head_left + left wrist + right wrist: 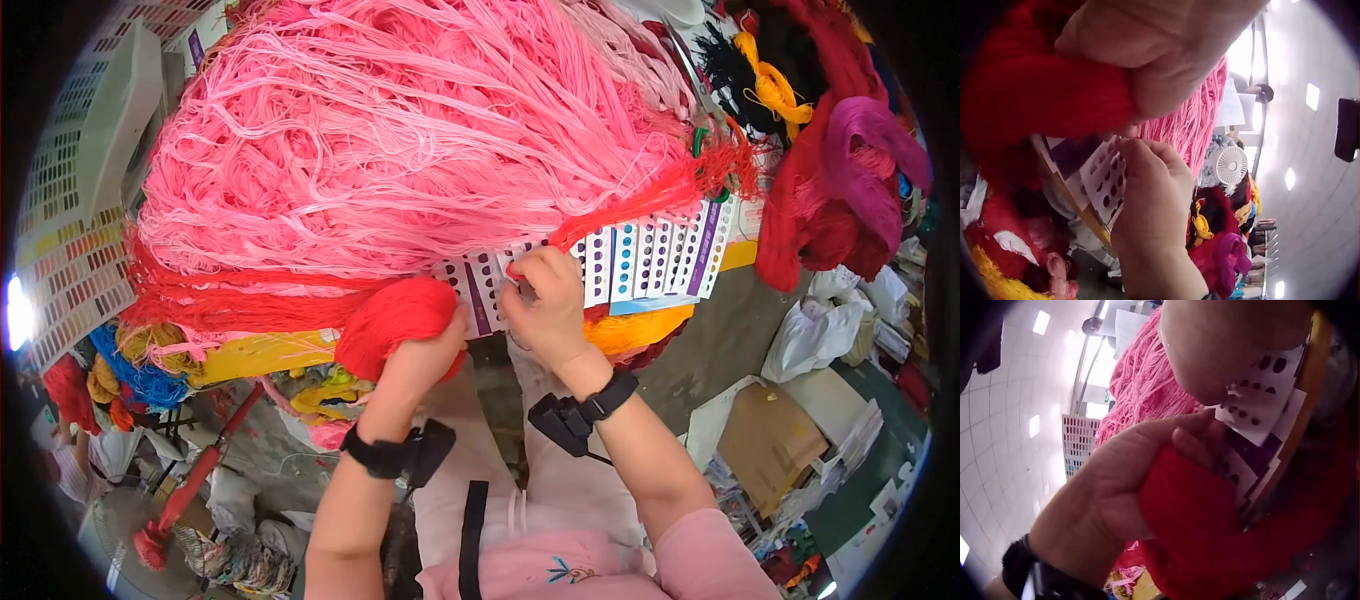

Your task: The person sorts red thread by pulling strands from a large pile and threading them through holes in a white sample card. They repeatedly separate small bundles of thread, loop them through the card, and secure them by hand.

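My left hand point(425, 358) grips a thick bundle of red thread point(400, 318), which bulges over the fingers and hangs below the palm in the right wrist view. Just to its right, my right hand point(548, 310) has its thumb and index finger drawn together at a bit of red thread point(514, 270). In the left wrist view, the right fingertips point(1127, 139) come close to the left hand. Beneath both hands lie white cards point(595, 268) with rows of dark dots and purple strips. A large heap of pink thread point(400, 140) rises behind.
Red strands point(640, 205) stretch across the cards at right, near scissors point(690, 65). Color charts point(70, 230) stand at left. Yellow point(775, 85) and purple skeins point(870, 160) lie at far right. The table's yellow edge point(260, 358) runs in front of the person.
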A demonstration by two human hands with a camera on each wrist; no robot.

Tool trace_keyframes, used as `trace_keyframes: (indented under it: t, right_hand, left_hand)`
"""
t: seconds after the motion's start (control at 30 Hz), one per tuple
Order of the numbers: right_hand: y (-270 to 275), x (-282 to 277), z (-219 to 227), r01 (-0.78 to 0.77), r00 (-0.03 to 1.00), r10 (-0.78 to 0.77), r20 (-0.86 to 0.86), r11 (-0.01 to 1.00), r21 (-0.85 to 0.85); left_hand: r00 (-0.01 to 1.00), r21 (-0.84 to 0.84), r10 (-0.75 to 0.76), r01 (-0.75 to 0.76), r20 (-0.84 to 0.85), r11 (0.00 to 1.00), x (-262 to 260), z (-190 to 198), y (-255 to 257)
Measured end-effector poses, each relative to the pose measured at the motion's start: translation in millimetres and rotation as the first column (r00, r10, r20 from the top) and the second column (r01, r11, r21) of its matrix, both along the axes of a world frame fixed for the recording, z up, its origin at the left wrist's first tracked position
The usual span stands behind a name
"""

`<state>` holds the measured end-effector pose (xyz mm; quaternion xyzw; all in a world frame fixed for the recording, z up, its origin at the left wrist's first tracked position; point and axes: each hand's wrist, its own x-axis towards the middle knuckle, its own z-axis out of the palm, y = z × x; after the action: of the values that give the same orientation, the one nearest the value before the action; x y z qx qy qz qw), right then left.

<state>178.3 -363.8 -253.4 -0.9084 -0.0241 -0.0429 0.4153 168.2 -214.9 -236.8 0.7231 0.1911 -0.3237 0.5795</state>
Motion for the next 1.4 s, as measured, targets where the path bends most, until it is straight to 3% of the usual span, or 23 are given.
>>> trace_keyframes:
  t: [0.13,0.2,0.33,0.4,0.43,0.47,0.53,0.63,0.67,0.73,0.87,0.93,0.97,1.1,1.17,1.2,1.27,1.3,1.37,1.4]
  right_hand:
    - [4.4,-5.5,-3.2,-0.031,0.995,0.032,0.094,1.0,-0.004]
    - [5.9,-4.9,-3.6,-0.073,0.997,0.074,0.032,0.996,-0.043]
    - [-5.2,0.4,-0.9,-0.035,0.996,0.036,0.077,0.999,-0.011]
    - [-1.3,-3.7,-2.1,-0.099,0.992,0.102,0.075,0.994,-0.038]
    - [7.6,-4.9,7.3,-0.124,0.992,0.125,0.009,0.989,-0.08]
    - [13.8,-6.6,14.6,-0.149,0.988,0.143,-0.053,0.982,-0.119]
    - [12.8,-10.2,18.2,-0.184,0.981,0.175,-0.083,0.975,-0.123]
    - [8.8,-11.9,11.8,-0.2,0.98,0.2,-0.021,0.98,0.02]
    - [5.9,-9.5,9.9,-0.199,0.98,0.2,-0.024,0.98,0.02]
    - [1.4,-1.2,11.9,-0.19,0.958,0.228,-0.173,0.959,0.212]
    - [0.3,1.8,16.1,-0.092,0.974,0.141,-0.176,0.96,0.263]
    - [0.7,-1.9,11.9,-0.08,0.974,0.132,-0.185,0.961,0.264]
    - [2.5,-2.8,10.6,-0.083,0.974,0.135,-0.184,0.96,0.269]
    - [4.2,-2.0,12.4,-0.076,0.974,0.123,-0.188,0.968,0.238]
    - [2.6,-0.8,15.0,-0.106,0.976,0.138,-0.167,0.977,0.185]
    - [1.4,-1.5,12.6,-0.102,0.976,0.134,-0.17,0.977,0.185]
    - [1.7,-2.7,5.2,-0.142,0.957,0.178,-0.231,0.976,0.163]
    - [2.2,-3.8,5.3,-0.137,0.957,0.174,-0.232,0.976,0.168]
    - [2.7,-5.6,5.8,0.016,0.94,0.131,-0.315,0.906,0.424]
    - [3.5,-5.3,5.0,0.018,0.94,0.128,-0.316,0.906,0.422]
  left_hand:
    - [0.996,-0.008,0.092,-0.092,0.008,0.996,-1.5,-11.4,-0.1]
    - [0.986,0.066,-0.124,0.117,0.109,0.991,-1.2,-27.1,-5.0]
    - [0.95,0.136,-0.173,0.142,0.258,0.981,-6.0,-19.9,3.8]
    - [0.999,0.008,0.01,-0.01,-0.032,1.0,2.4,6.7,5.9]
    - [0.993,-0.092,0.077,-0.085,-0.089,0.992,10.3,15.1,3.7]
    - [0.993,-0.087,0.079,-0.087,-0.087,0.992,13.6,14.7,2.5]
    - [0.953,-0.263,0.226,-0.275,-0.202,0.925,19.8,13.6,-0.3]
    - [0.946,-0.278,0.245,-0.298,-0.212,0.913,17.9,7.3,-4.3]
    - [0.946,-0.277,0.244,-0.299,-0.215,0.913,16.3,2.5,-4.4]
    - [0.98,-0.259,0.177,-0.193,-0.086,0.946,17.0,-2.4,-5.5]
    - [0.968,-0.24,0.203,-0.234,-0.148,0.942,26.3,14.0,11.0]
    - [0.927,-0.32,0.262,-0.343,-0.269,0.883,28.6,15.4,26.7]
    - [0.956,-0.268,0.198,-0.252,-0.215,0.93,29.2,15.3,24.4]
    - [0.954,-0.168,0.198,-0.239,-0.227,0.956,22.6,7.3,21.8]
    - [0.903,-0.401,0.272,-0.397,-0.332,0.826,24.4,20.9,25.8]
    - [0.903,-0.401,0.268,-0.394,-0.335,0.827,25.3,25.8,29.7]
    - [0.833,-0.595,0.21,-0.52,-0.512,0.613,27.5,32.6,38.9]
    - [0.833,-0.591,0.208,-0.519,-0.513,0.618,30.0,31.1,37.3]
    - [0.902,-0.577,0.018,-0.291,-0.431,0.763,37.3,23.3,26.1]
    - [0.902,-0.578,0.015,-0.29,-0.432,0.763,37.2,20.7,18.0]
